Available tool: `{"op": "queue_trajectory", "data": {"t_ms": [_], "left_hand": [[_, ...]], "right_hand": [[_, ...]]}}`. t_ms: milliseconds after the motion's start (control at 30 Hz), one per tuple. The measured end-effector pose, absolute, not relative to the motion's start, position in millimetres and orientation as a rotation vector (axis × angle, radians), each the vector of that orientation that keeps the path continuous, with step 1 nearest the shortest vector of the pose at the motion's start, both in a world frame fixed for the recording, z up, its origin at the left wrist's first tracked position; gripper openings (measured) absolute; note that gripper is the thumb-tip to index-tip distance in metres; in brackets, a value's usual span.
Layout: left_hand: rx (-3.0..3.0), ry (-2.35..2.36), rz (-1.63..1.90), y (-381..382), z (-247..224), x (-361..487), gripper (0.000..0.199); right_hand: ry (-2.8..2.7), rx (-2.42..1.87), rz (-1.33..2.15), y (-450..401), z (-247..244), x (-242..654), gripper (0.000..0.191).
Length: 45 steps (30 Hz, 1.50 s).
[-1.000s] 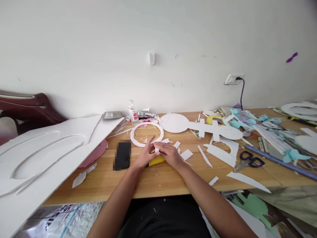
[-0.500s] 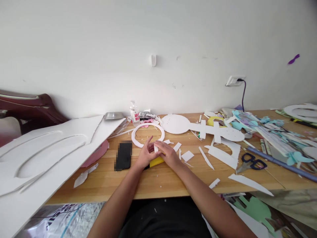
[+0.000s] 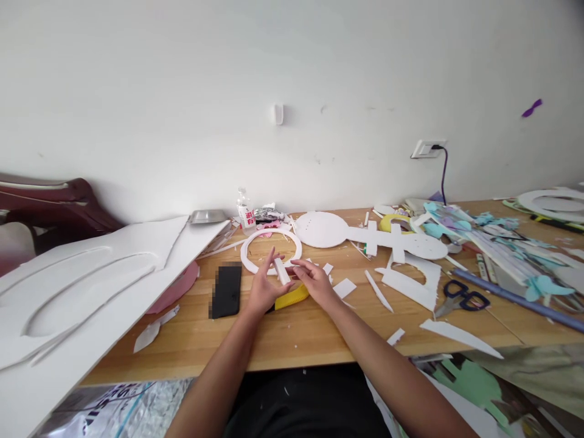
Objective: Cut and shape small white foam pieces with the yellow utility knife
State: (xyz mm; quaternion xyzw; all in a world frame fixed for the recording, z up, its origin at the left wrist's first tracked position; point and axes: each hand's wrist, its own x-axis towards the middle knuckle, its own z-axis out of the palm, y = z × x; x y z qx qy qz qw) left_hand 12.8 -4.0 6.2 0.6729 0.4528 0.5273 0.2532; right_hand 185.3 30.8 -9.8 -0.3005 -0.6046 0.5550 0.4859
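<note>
Bottle [image 3: 247, 215] near wall [image 3: 182, 91]; scissors [image 3: 463, 297] on wooden table [image 3: 301, 347].

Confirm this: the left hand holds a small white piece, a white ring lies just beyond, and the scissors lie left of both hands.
One thing is wrong: the head view shows the scissors lying to the right of the right hand, not left of both hands. The left hand does hold a small white piece, and a white ring lies just beyond.

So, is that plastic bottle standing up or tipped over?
Upright: the bottle stands with its narrow end on top, beyond the white ring.
</note>
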Motion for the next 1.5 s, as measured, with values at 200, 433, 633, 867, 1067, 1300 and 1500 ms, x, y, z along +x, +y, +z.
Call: {"op": "queue_trajectory", "data": {"t_ms": [200, 433, 633, 867, 1067, 1300, 1500], "left_hand": [[1.872, 1.087, 1.403, -8.8, 10.9, 20.1, 0.111], [1.869, 1.034, 1.309, -13.4, 9.4, 25.4, 0.11], [2.046, 1.038, 1.304, -10.8, 2.8, 23.4, 0.105], [2.266, 1.079, 1.402, -6.2, -6.3, 25.1, 0.108], [2.289, 1.108, 1.453, -5.2, -9.5, 23.2, 0.105], [2.371, 1.129, 1.453, -5.6, -9.0, 23.5, 0.103], [2.393, 1.203, 1.416, -4.4, -9.8, 21.7, 0.1]], "right_hand": [[-1.344, -0.565, 1.895, 26.9, -4.8, 188.3, 0.047], [-1.258, -0.615, 2.097, 27.8, -6.5, 196.4, 0.042], [-1.266, -0.656, 2.096, 26.8, -6.2, 198.9, 0.037], [-1.249, -0.648, 2.059, 27.5, -1.8, 201.0, 0.037], [-1.321, -0.633, 1.921, 28.4, 3.5, 204.0, 0.037], [-1.397, -0.65, 1.947, 30.2, 5.4, 209.8, 0.038], [-1.364, -0.642, 1.989, 30.9, 2.7, 210.8, 0.037]]}}
